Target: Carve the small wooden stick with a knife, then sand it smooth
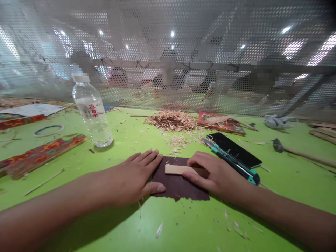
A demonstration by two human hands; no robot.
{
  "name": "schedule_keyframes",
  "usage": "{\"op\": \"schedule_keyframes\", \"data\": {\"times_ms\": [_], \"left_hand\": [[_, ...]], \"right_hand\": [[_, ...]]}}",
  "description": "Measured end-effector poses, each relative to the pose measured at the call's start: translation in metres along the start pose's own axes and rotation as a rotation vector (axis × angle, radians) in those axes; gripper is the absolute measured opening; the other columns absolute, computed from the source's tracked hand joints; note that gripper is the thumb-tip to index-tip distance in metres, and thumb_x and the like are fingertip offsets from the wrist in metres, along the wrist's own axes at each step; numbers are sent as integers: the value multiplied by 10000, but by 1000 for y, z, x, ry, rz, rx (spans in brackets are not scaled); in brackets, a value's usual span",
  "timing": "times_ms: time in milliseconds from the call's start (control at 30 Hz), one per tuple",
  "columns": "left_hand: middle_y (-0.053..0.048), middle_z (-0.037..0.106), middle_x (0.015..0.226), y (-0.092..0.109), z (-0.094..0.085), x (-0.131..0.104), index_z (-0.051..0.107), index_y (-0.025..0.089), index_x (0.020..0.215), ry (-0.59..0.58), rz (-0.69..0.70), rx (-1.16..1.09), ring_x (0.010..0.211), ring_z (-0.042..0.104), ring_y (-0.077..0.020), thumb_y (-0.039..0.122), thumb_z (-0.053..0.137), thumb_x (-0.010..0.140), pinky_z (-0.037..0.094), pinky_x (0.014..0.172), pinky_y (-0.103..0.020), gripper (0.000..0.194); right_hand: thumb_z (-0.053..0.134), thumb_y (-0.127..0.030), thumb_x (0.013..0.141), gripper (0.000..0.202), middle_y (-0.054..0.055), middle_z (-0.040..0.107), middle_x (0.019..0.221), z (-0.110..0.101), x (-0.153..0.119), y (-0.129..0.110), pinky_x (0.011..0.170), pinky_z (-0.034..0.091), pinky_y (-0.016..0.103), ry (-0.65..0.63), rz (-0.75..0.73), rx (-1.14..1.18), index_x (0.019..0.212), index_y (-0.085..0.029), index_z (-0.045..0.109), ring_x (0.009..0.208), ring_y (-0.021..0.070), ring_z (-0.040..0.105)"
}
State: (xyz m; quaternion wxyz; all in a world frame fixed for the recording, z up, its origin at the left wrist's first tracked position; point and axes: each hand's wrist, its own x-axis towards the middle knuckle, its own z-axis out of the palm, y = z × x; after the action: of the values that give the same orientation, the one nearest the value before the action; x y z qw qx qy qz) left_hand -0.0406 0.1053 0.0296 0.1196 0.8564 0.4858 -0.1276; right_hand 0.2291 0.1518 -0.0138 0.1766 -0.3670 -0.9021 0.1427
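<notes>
A dark brown sheet of sandpaper (181,190) with a ragged near edge lies flat on the green table (118,227). My left hand (139,176) rests palm down, fingers stretched out, over the sheet's left edge. In my right hand (210,171) a small flat piece of pale wood (174,169) is gripped between thumb and fingers. The wood lies on the sandpaper, its left end showing and its right end hidden by the hand. Just beyond my right hand are a teal and black utility knife (233,162) with its blade out and a black phone (233,148).
A water bottle (93,112) stands at the left, near red patterned wood strips (47,154) and a tape ring (48,130). Wood shavings (172,120) are heaped at the back before a perforated metal screen (147,84). A dark-headed tool (301,152) lies right. People sit beyond the screen.
</notes>
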Motion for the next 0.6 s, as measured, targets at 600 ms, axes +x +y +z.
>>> {"op": "schedule_keyframes", "data": {"times_ms": [600], "left_hand": [[-204, 119, 1676, -1, 1, 0, 162, 48, 1643, 33, 13, -23, 1561, 136, -352, 631, 350, 1075, 206, 1251, -488, 836]], "right_hand": [[528, -484, 1026, 304, 42, 635, 878, 0, -1, -1, 704, 401, 321, 4, -26, -10, 950, -201, 612, 787, 203, 563]]}}
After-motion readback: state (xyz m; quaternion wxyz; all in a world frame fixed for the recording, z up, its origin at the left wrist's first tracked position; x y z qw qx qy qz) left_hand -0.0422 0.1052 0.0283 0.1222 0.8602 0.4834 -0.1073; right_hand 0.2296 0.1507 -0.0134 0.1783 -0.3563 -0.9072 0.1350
